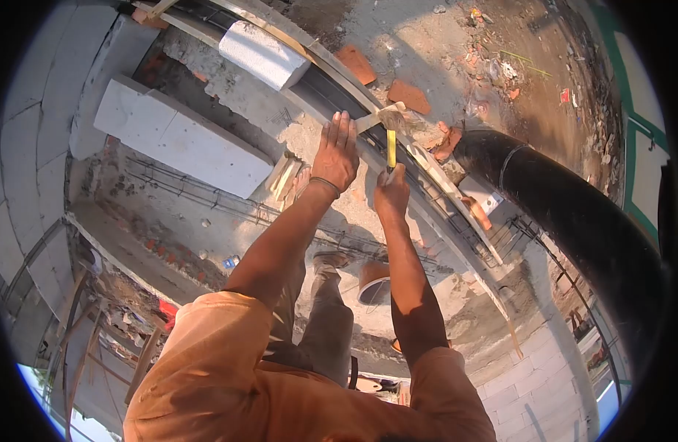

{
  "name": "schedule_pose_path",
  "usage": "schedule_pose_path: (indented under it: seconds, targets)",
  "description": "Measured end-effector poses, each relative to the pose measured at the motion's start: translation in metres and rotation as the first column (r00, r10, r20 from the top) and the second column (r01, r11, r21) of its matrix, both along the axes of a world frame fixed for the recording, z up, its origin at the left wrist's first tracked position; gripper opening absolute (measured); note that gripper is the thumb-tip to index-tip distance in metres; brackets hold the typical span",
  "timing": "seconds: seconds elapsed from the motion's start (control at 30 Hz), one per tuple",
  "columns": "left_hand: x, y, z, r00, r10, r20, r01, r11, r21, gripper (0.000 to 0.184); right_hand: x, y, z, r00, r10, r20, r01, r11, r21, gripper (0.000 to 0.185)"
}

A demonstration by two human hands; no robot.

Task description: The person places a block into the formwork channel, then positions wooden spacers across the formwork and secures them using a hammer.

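My right hand (pixel 392 193) is wrapped around a hammer with a yellow handle (pixel 391 149), which points away from me. Its head overlaps a short wooden strip (pixel 368 121) that crosses the long formwork trough. My left hand (pixel 335 155), a dark band at its wrist, lies stretched out with its fingers close together at the near side of the formwork, beside the strip's near end. Whether it presses on the board or the strip cannot be made out. Dark rebar (pixel 332 90) runs inside the trough between the long boards.
White blocks lie at the left (pixel 181 136) and across the trough (pixel 264 55). A thick black pipe (pixel 567 195) curves along the right. Broken bricks (pixel 409 96) sit beyond the boards. Tied rebar (pixel 199 193) and a bucket (pixel 373 283) are near my legs.
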State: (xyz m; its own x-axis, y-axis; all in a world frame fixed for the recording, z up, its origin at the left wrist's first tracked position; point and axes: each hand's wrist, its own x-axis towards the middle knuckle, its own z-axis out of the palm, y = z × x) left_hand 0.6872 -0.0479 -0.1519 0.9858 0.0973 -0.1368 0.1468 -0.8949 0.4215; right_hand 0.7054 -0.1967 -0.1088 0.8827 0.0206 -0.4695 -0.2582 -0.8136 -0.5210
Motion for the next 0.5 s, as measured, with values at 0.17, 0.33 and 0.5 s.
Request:
schedule_pose_path:
  seconds: [0.17, 0.33, 0.5]
  targets:
    - [-0.004, 0.011, 0.011, 0.996, 0.094, 0.008, -0.093, 0.99, -0.103, 0.066, -0.05, -0.044, 0.054, 0.934, -0.347, -0.088, 0.351, 0.936, 0.033, 0.025]
    - [-0.024, 0.018, -0.009, 0.744, 0.666, -0.053, -0.642, 0.689, -0.336, 0.067, -0.184, -0.122, 0.103, 0.704, -0.54, -0.461, 0.474, 0.841, -0.262, 0.026]
    - [0.027, 0.028, 0.023, 0.879, 0.422, 0.224, -0.378, 0.901, -0.213, 0.054, -0.352, -0.188, 0.129, 0.521, -0.605, -0.602, 0.431, 0.795, -0.427, 0.027]
